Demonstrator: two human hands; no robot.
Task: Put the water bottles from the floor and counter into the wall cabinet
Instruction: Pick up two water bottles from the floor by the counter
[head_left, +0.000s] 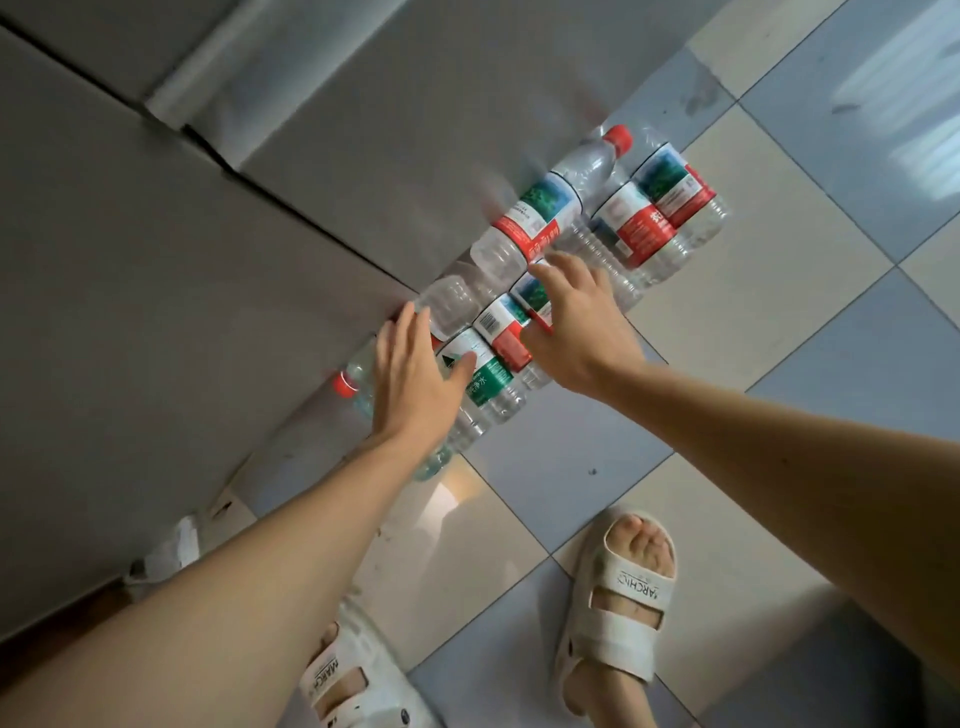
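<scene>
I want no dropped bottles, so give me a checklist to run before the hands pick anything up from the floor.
1. Bottles within reach: ok. Both hands are over the row of bottles on the tiled floor.
2. Left hand free: ok, fingers straight above the green-label bottle.
3. Right hand free: ok, fingers spread, no grip yet.
4. Caps closed: cannot tell. Only two red caps show.
5. Footing: ok, the sandals stand clear of the row.
6. Wall cabinet open: cannot tell, out of view.
</scene>
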